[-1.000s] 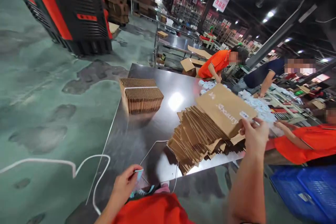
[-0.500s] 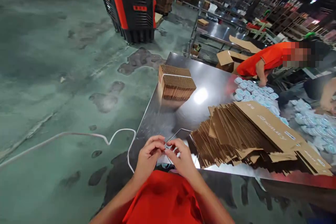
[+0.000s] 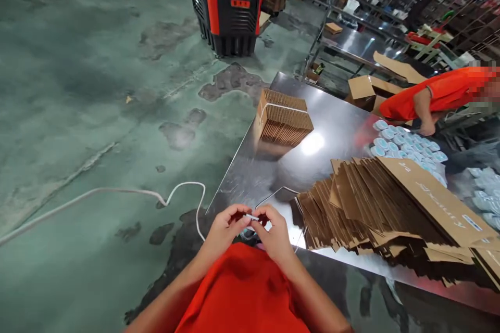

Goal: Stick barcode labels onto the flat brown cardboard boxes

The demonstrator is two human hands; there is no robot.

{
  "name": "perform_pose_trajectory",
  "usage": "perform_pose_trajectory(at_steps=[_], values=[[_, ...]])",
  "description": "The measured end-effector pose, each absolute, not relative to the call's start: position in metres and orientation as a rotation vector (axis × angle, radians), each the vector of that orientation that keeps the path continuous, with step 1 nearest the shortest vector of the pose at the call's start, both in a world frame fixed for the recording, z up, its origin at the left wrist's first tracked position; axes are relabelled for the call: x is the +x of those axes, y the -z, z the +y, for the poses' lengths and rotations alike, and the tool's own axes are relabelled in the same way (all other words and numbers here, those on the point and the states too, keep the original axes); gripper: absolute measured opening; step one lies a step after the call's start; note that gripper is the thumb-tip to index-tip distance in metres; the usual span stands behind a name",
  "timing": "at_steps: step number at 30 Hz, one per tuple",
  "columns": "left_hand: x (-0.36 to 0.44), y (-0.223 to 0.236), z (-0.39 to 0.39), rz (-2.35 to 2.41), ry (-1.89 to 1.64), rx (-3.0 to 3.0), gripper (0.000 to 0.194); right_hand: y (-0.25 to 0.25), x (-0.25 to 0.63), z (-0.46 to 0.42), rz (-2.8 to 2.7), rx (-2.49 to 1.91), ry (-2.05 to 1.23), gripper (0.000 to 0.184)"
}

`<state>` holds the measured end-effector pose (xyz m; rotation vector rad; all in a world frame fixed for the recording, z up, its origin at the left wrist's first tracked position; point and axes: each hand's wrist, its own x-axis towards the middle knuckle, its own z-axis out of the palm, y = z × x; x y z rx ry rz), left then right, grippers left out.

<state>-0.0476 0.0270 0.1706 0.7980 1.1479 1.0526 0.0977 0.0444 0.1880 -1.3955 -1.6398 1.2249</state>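
My left hand [image 3: 225, 229] and my right hand [image 3: 273, 228] meet in front of my red shirt at the near edge of the metal table [image 3: 269, 177]. Both are closed, thumbs against fingers, pinching a short stretch of white strap [image 3: 252, 217] between them. A thin band [image 3: 284, 188] runs from near my right fingers to the leaning pile of flat cardboard pieces [image 3: 363, 203] on the right. Farther back stands a small stack of folded cardboard [image 3: 287, 117], bound with a white strap.
Several packs of white-and-blue round items [image 3: 410, 145] lie on the right, beside a co-worker in an orange shirt [image 3: 441, 93]. A black-and-red machine [image 3: 230, 10] stands on the floor. A white cable [image 3: 128, 190] runs along the floor at left. An open carton [image 3: 361, 87] is behind the table.
My view has turned slightly right-to-left, so the scene sits farther right. My hands stay together, and the white strap between the fingertips now shows more plainly. The co-worker's hand has lifted from the packs.
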Motion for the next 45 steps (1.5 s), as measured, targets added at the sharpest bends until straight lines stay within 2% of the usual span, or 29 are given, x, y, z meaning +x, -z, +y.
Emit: perform_pose_trajectory(at_steps=[6,13,18,20,26,35,40,45], values=[[-0.05,-0.144,0.025,1.268,-0.947,0.957,0.02,-0.17,0.095,0.037,-1.564,-1.441,-1.241,0.018],[-0.075,-0.02,0.019,1.786,-0.718,0.933,0.023,-0.149,0.123,0.034,-1.684,-1.54,-1.092,0.017],[-0.09,0.027,0.011,1.946,-0.569,0.842,0.025,-0.135,0.149,0.023,-1.693,-1.68,-1.075,0.013],[-0.092,0.034,0.01,1.958,-0.504,0.825,0.021,-0.128,0.154,0.018,-1.672,-1.723,-1.099,0.013],[-0.098,0.043,0.005,1.964,-0.35,0.815,0.028,-0.113,0.149,0.009,-1.649,-1.757,-1.092,0.014],[-0.102,0.046,0.002,1.977,-0.208,0.839,0.028,-0.124,0.142,0.01,-1.749,-1.721,-1.086,0.014],[-0.103,0.043,0.0,1.983,-0.216,0.909,0.022,-0.123,0.156,0.001,-1.693,-1.759,-1.053,0.015],[-0.106,0.039,-0.001,1.976,-0.31,0.989,0.023,-0.116,0.17,-0.008,-1.618,-1.818,-1.022,0.013]])
